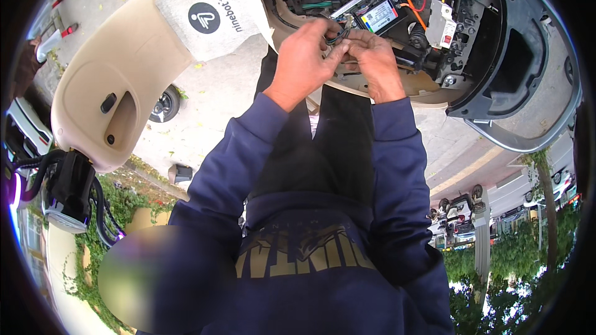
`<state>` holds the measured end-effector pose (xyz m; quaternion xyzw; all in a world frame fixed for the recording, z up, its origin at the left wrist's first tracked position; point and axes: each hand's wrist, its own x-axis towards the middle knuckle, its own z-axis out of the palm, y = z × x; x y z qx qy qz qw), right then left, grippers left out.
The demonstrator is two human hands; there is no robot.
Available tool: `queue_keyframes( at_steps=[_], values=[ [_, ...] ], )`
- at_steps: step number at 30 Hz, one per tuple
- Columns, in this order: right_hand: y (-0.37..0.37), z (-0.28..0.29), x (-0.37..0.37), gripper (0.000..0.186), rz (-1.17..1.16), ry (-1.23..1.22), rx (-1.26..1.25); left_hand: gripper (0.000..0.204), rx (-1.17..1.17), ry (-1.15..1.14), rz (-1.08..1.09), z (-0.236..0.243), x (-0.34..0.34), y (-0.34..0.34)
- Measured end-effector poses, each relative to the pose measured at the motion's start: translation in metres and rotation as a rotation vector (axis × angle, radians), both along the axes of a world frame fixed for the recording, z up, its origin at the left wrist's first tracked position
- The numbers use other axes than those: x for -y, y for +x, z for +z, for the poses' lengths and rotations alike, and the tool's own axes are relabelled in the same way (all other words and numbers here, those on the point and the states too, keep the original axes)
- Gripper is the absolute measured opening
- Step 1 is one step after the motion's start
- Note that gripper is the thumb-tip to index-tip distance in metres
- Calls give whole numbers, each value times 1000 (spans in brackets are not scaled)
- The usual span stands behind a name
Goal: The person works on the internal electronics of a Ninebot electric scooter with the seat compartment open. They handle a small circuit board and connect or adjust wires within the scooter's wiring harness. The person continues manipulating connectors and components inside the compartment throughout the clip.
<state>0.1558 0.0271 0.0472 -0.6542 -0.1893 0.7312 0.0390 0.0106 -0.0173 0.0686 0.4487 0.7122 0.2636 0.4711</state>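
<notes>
My left hand (pixel 309 56) and my right hand (pixel 374 61) meet over the opened body of a beige electric scooter (pixel 149 12). Between their fingertips is a small bundle of dark wires (pixel 339 38); both hands are closed on it. The wire ends and any connector are too small to make out. Just beyond the fingers lies a black control box (pixel 379 17) with a coloured label. A finned metal part (pixel 362 0) sits along its far side. Red, orange and yellow cables (pixel 417 9) run to the right of it.
A white breaker switch (pixel 442 25) with a red part stands right of the cables. The black tail frame (pixel 518 56) curves around the right end. A white printed cloth (pixel 208 18) covers the body at left, above a wheel (pixel 165 105). The handlebar (pixel 68 180) is at lower left.
</notes>
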Motion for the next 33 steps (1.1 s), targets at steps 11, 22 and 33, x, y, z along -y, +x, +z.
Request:
queue_keyframes(
  at_steps=[11,22,33],
  values=[
    [-2,0,1,19,-48,8,-11,26,347,-348,148,-42,3,-19],
    [-5,2,-1,19,-32,3,19,22,556,-554,257,-32,-13,-19],
    [-10,-4,5,17,-14,79,56,23,787,-651,172,-31,-9,-26]
  ],
)
